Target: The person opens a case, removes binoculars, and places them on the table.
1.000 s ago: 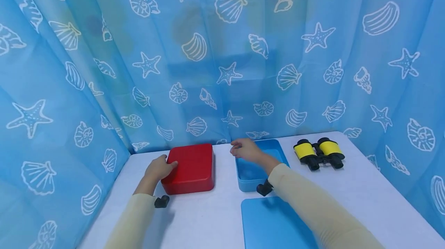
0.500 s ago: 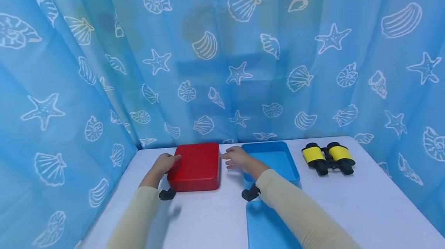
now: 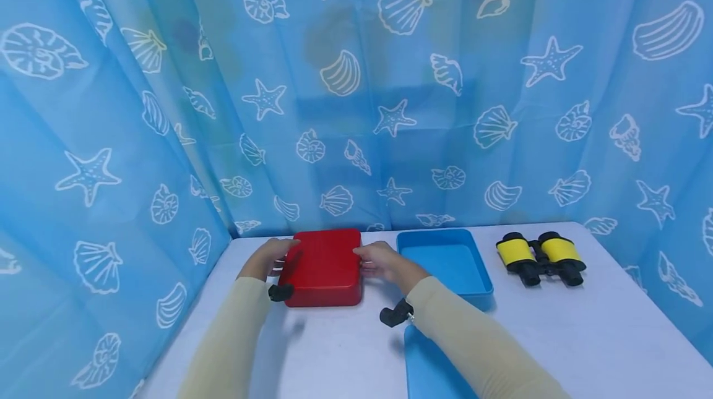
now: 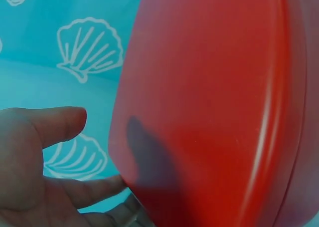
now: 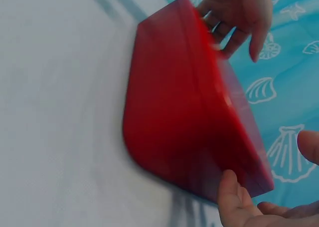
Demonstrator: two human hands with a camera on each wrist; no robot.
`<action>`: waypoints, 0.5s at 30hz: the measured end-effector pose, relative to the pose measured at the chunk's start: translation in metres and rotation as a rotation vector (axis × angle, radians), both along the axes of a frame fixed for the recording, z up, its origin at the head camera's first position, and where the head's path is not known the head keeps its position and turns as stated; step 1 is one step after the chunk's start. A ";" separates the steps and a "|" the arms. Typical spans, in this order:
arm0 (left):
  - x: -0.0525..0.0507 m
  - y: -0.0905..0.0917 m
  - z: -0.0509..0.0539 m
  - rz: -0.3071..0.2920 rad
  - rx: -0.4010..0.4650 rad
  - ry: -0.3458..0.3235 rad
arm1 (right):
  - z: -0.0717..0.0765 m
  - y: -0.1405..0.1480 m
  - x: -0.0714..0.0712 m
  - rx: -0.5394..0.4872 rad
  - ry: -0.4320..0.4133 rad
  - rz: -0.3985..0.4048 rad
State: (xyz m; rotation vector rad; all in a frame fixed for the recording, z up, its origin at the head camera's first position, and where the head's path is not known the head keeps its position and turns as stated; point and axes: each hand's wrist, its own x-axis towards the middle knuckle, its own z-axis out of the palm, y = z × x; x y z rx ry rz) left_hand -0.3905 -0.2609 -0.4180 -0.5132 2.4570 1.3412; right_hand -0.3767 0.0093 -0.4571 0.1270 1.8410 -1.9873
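A closed red box (image 3: 325,263) with a rounded lid sits on the white table between my two hands. At its left side is my left hand (image 3: 271,257); in the left wrist view its thumb (image 4: 62,123) stands clear of the lid while the straight fingers (image 4: 97,190) reach the box's edge. My right hand (image 3: 384,260) is at the opposite side. The right wrist view has its fingers (image 5: 232,199) against the side wall and its thumb (image 5: 310,146) apart from the lid. What the box contains is hidden.
An open blue box (image 3: 445,257) stands right of the red one. Its flat blue lid (image 3: 431,368) lies in front, partly under my right forearm. Black and yellow binoculars (image 3: 540,257) lie farther right. A blue shell-print curtain (image 3: 356,108) hangs behind the table.
My right hand has moved left from above the blue box to the red box's right side. The left thumb no longer lies over the lid as before. The head view has shifted slightly.
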 end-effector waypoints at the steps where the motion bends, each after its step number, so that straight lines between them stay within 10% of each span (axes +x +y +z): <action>1: 0.000 0.000 0.001 -0.008 0.006 0.004 | -0.001 0.000 -0.002 -0.019 -0.007 -0.012; 15: 0.001 0.000 0.000 0.025 0.044 0.035 | 0.006 0.001 -0.007 -0.132 -0.097 -0.089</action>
